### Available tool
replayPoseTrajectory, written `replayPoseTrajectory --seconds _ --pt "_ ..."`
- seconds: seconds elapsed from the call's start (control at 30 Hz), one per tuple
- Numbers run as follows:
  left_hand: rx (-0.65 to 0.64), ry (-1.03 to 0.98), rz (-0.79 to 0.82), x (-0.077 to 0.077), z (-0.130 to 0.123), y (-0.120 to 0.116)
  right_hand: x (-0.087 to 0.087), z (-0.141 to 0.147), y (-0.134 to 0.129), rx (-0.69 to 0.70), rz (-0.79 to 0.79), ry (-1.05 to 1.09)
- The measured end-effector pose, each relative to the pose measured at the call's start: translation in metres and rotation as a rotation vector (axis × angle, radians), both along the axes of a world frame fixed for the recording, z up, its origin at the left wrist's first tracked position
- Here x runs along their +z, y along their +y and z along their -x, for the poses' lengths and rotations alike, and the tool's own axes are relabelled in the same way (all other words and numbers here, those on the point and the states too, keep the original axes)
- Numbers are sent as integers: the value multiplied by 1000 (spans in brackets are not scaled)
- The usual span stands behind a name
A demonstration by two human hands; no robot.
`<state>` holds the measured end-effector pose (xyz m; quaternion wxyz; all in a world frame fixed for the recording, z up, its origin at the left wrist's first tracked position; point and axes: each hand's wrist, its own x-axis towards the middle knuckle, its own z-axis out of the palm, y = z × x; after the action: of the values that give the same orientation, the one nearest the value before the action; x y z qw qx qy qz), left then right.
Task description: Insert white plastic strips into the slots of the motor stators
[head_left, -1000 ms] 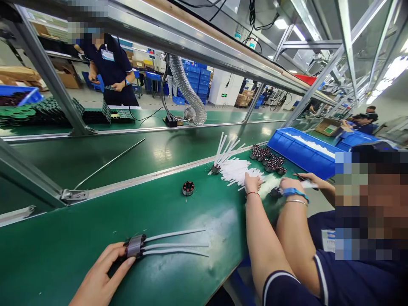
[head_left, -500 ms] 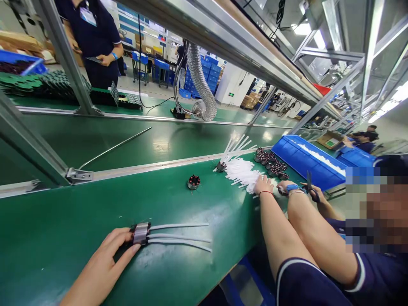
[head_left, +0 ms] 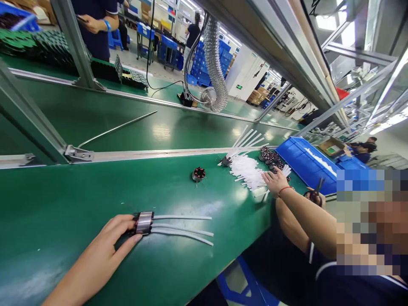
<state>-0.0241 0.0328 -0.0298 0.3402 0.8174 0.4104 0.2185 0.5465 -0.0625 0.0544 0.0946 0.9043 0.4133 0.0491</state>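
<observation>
My left hand pinches a metal motor stator on its side, low over the green table, with the thumb below and fingers above. Several white sleeved leads stretch right from it. My right hand is not in view. Up and to the right, another stator with reddish windings sits alone. Farther right is a stator with white tubes fanning upward, beside a pile of white tubes.
A co-worker's hand with a red bracelet touches the pile. Another hand nearby holds scissors. Dark stators and a blue bin lie beyond. A metal rail crosses behind; a stool is below.
The view has tilted and shifted. My left hand keeps its grip on the stator. The co-worker's red-braceleted arm has swung right, its hand now higher beside the tubes; the blue-banded wrist there is hidden.
</observation>
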Motion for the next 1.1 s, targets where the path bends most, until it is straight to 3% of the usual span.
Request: replayPoseTrajectory --seconds 0.17,0.37,0.5,0.8,0.93,1.1 --pt "40 17 42 -4 1 1 -11 2 -5 304 223 18" --pt "8 65 43 -3 5 4 -21 -7 37 473 308 75" --pt "-32 102 70 -5 8 6 -24 -14 51 493 328 85" --pt "-58 110 99 -8 8 8 -36 -21 47 395 263 83" --pt "-46 102 93 -2 5 7 -31 -4 35 345 208 108" --pt "-3 62 63 6 -2 3 -19 35 7 380 118 115"
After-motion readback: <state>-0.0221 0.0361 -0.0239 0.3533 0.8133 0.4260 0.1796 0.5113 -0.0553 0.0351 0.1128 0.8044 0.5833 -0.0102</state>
